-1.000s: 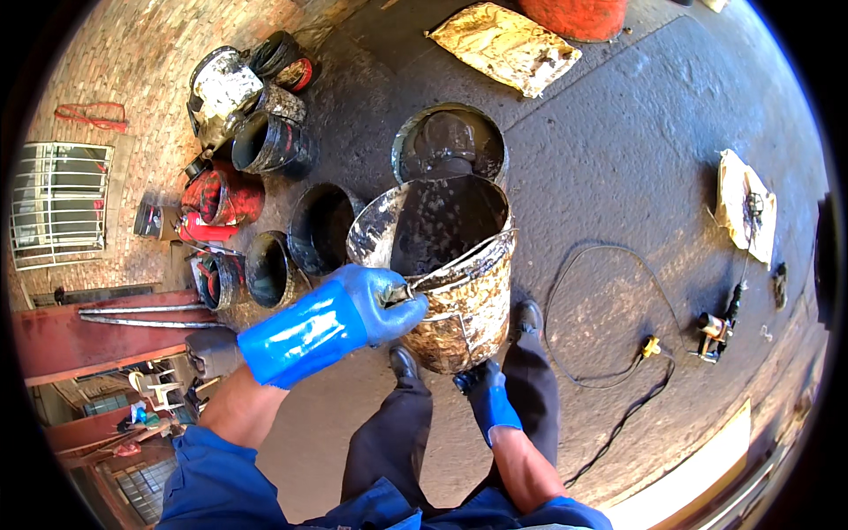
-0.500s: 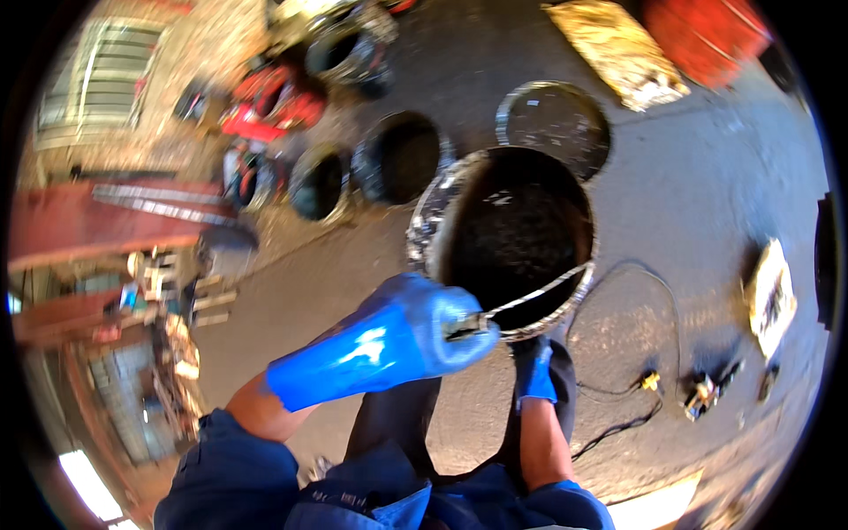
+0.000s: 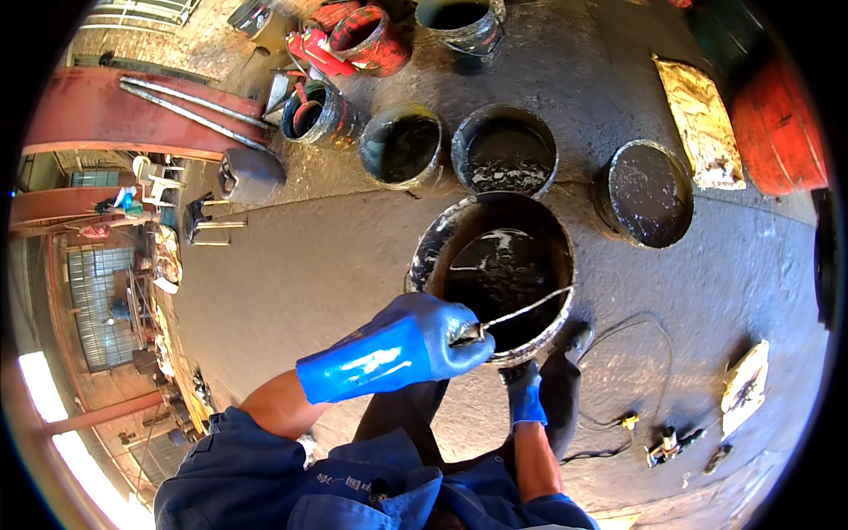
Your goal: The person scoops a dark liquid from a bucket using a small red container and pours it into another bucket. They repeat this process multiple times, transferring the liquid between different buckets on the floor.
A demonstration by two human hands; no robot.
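Observation:
A large dark-smeared bucket (image 3: 422, 256) with black liquid inside hangs before me. My left hand (image 3: 442, 336), in a long blue rubber glove, is closed round the grip of its wire handle (image 3: 530, 306) at the near left. My right hand (image 3: 526, 399), in a dark-tipped blue glove, is against the bucket's near side, below the rim. Its fingertips are hidden there, but it appears to hold the bucket. Just beyond stand two open buckets of dark liquid, a middle one (image 3: 549, 181) and a left one (image 3: 364, 150). A third filled bucket (image 3: 609, 216) stands to the right.
Farther off are a red bucket (image 3: 393, 57), a black bucket (image 3: 477, 49) and a bucket with a red object inside (image 3: 340, 124). A red drum (image 3: 777, 132) stands far right beside a stained yellowish sheet (image 3: 698, 115). A cable (image 3: 669, 353) and a power tool (image 3: 669, 444) lie on the right.
The view has shifted, so the standing buckets appear lower and farther right. The held bucket is now closer to the middle filled bucket in the picture. Both hands keep their places on it.

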